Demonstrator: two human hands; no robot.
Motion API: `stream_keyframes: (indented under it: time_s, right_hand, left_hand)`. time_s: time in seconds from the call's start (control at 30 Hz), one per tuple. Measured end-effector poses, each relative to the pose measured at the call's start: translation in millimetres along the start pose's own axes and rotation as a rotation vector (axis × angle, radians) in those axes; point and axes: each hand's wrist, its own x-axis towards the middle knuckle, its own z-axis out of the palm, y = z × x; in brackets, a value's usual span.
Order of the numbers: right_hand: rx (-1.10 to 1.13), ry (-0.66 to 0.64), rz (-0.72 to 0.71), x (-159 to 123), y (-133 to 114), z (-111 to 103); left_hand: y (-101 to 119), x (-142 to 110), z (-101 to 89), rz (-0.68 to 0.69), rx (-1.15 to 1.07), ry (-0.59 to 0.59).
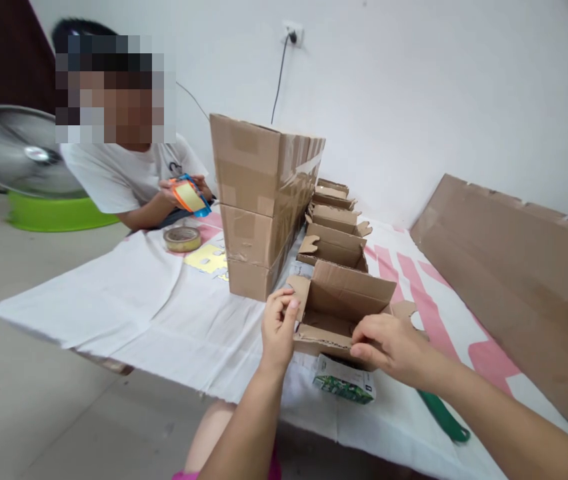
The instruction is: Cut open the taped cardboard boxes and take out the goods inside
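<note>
A small open cardboard box [340,297] sits on the white cloth right in front of me. My left hand [279,327] pinches the box's left side flap with curled fingers. My right hand [389,347] grips the box's near front edge, fingers closed over it. A small white and green packet [345,383] lies on the cloth just below the box, between my hands. Behind this box several similar small open boxes [334,243] stand in a row reaching back toward the wall.
A tall stack of taped cartons [259,200] stands left of the row. A flat cardboard sheet [519,267] leans at right. Another person sits at far left holding an orange and blue tape dispenser [190,195]; a tape roll [182,238], yellow sheet [207,259], fan [19,150]. A green strap [444,417] lies near my right arm.
</note>
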Motion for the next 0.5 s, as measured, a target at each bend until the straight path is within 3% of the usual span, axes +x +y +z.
stream_keyframes:
  time_s: [0.07,0.23,0.37,0.5]
  right_hand:
    - [0.056,-0.013,0.036,2,3,-8]
    - [-0.122,0.334,0.103,17,42,-15]
    - [-0.231,0.335,0.175,24,71,-8]
    - [-0.275,0.284,0.203,23,79,-1]
  left_hand:
    - [-3,1,0.2,-0.043,-0.019,0.019]
    - [-2,4,-4.2,-0.032,0.046,-0.037]
    - [5,9,-18.3,0.003,0.114,-0.310]
    - [10,11,-30.0,-0.004,0.135,-0.602]
